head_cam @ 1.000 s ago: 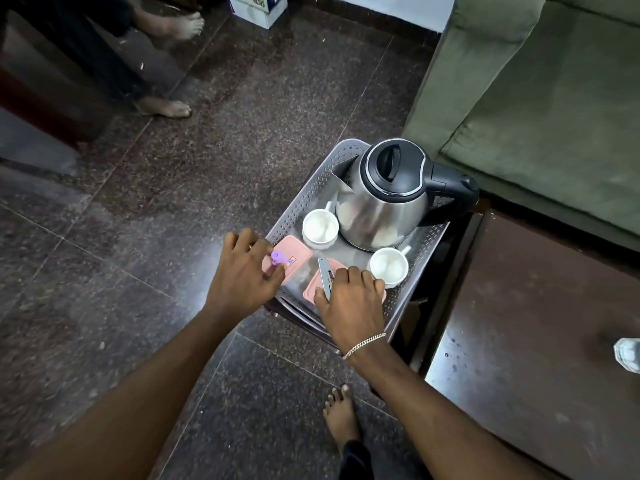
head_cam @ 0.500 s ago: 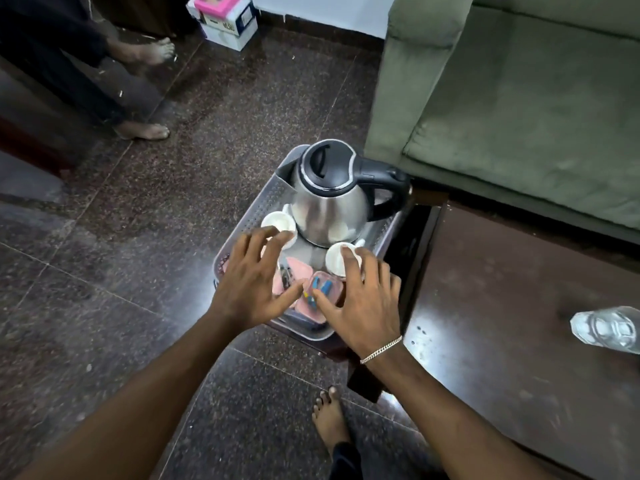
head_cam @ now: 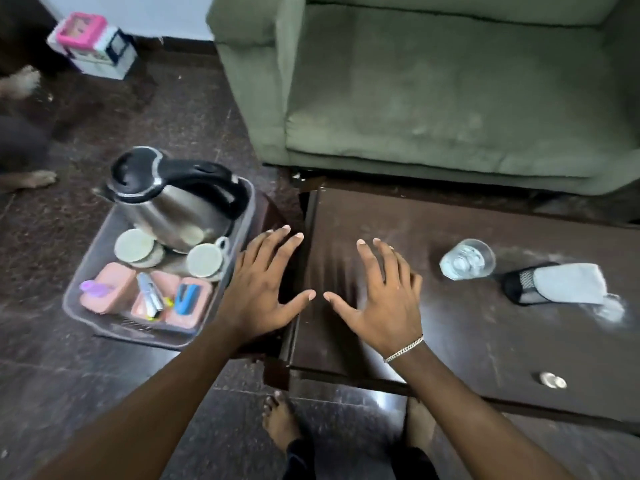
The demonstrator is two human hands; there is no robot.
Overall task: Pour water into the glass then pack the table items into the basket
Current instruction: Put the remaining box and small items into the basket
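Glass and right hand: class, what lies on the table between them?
Nothing. In the head view, the stretch of table between the right hand and the glass is bare dark wood; the mesh pouch lies beyond the glass.

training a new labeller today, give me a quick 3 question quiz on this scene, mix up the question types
1. True or false: the kettle stands inside the basket.
2. Multiple choice: where is the glass? A) in the basket B) on the dark table, right of both hands C) on the sofa
3. Short answer: what does the right hand hold?

Key
1. True. It stands at the far end, behind two white cups.
2. B. It sits beside a black mesh holder lying on its side.
3. Nothing. Both it and the left hand are open with fingers spread.
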